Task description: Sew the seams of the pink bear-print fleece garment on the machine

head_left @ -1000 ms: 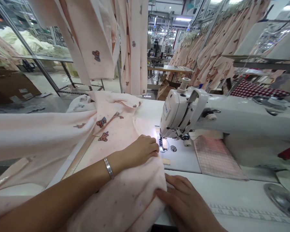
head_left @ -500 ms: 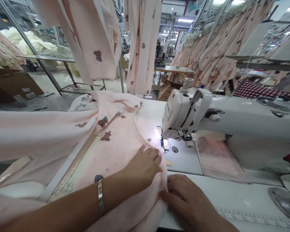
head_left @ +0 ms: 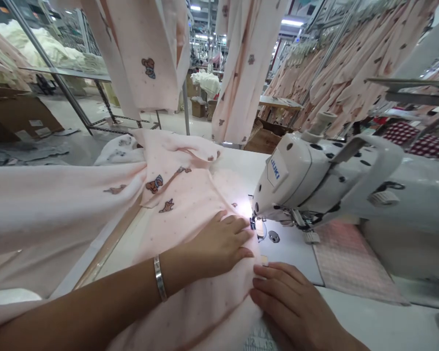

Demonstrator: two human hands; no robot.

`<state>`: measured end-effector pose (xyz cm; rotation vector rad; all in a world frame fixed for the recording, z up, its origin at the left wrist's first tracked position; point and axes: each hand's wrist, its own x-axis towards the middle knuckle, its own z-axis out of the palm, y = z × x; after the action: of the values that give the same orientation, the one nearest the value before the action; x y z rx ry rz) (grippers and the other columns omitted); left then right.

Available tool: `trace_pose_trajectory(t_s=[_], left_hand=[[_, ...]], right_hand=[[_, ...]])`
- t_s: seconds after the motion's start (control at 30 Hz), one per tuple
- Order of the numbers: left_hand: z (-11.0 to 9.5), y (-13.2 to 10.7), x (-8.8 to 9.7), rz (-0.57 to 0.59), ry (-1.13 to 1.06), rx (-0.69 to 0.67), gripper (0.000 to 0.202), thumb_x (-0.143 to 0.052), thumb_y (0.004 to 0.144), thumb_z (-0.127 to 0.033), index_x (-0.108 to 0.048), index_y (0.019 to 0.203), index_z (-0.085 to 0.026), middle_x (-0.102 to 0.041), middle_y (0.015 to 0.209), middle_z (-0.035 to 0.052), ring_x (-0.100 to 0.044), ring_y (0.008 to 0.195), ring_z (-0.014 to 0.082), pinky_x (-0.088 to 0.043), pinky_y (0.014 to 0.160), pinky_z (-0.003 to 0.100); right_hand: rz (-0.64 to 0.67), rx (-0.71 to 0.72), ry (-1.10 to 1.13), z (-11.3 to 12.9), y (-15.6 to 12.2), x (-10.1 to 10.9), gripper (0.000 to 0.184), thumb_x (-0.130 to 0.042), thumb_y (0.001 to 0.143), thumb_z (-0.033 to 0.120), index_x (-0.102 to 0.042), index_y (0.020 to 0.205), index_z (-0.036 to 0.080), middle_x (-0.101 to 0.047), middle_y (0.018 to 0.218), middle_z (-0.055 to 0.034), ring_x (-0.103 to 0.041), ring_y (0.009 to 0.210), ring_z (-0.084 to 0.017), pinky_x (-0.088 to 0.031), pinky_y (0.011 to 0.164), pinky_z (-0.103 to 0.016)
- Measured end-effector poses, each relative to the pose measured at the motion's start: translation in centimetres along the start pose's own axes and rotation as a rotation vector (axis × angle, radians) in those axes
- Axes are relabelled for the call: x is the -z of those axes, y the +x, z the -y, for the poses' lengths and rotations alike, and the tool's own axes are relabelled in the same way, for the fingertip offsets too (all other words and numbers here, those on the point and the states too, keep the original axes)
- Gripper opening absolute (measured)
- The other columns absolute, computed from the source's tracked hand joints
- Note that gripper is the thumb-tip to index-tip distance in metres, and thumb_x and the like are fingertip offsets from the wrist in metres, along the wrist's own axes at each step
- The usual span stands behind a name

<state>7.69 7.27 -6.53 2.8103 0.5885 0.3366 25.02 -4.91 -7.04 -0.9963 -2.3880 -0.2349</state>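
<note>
Pink fabric (head_left: pixel 190 200) printed with small bears spreads over the white sewing table, its right edge running under the lit needle area of a white sewing machine (head_left: pixel 296 170). On top of the fabric, just left of the presser foot (head_left: pixel 253 223), my left hand (head_left: pixel 223 243) lies flat with fingers spread. A silver bracelet (head_left: pixel 160 278) circles that wrist. My right hand (head_left: pixel 289 297) rests lower down, its outstretched fingertips touching the fabric's right edge. The thumb of this hand is hidden.
Pink garment pieces (head_left: pixel 149 48) hang from a rail ahead, with more hanging garments (head_left: pixel 354 68) at the right. A checked pink cloth (head_left: pixel 354 263) lies under the machine arm. Cardboard boxes (head_left: pixel 18 114) stand on the floor. A printed ruler (head_left: pixel 259 340) shows on the table.
My view has shifted, and the machine appears farther right and larger. My left hand has moved closer to the presser foot. The right fingers have straightened from a curled grip along the fabric edge.
</note>
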Motion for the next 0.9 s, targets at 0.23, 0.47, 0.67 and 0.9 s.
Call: trace_pose_trajectory(t_s=[0.23,0.47,0.67,0.9], left_hand=[[0.6,0.0,-0.8,-0.083,0.062,-0.142,0.02,-0.04,0.093,-0.022,-0.058,0.1,-0.017,-0.058,0.106,0.0054,-0.049,0.099,0.0202,-0.033,0.093,0.042],[2.4,0.9,-0.5,-0.097,0.047,-0.254,0.02,-0.041,0.092,-0.016,-0.061,0.095,-0.017,-0.06,0.101,0.0049,-0.051,0.093,0.0169,-0.038,0.087,0.033],[4.7,3.2,-0.2,-0.134,0.024,-0.196,0.022,-0.041,0.092,-0.015,-0.059,0.08,-0.017,-0.059,0.091,0.0026,-0.051,0.085,0.0135,-0.038,0.08,0.027],[4.4,3.9,0.2,-0.179,0.102,0.016,0.017,-0.042,0.092,-0.02,-0.058,0.098,-0.015,-0.057,0.106,0.0084,-0.051,0.1,0.0204,-0.039,0.088,0.036]], right_hand=[[0.04,-0.029,-0.016,0.5,-0.2,0.1,0.021,-0.054,0.079,0.01,-0.062,0.098,0.016,-0.069,0.097,-0.0042,-0.06,0.1,-0.018,-0.045,0.09,-0.034],[0.005,-0.03,-0.04,-0.9,0.6,0.1,0.025,-0.045,0.079,0.003,-0.061,0.096,0.013,-0.069,0.096,-0.006,-0.061,0.097,-0.018,-0.046,0.088,-0.036],[0.052,-0.127,-0.117,-3.2,1.4,-1.1,0.02,-0.046,0.085,0.009,-0.062,0.096,0.015,-0.066,0.095,-0.0076,-0.058,0.087,-0.019,-0.046,0.075,-0.036],[0.087,-0.184,-0.159,-3.2,2.6,-0.7,0.021,-0.046,0.087,0.016,-0.06,0.102,0.014,-0.063,0.09,-0.0106,-0.058,0.079,-0.022,-0.048,0.068,-0.04]])
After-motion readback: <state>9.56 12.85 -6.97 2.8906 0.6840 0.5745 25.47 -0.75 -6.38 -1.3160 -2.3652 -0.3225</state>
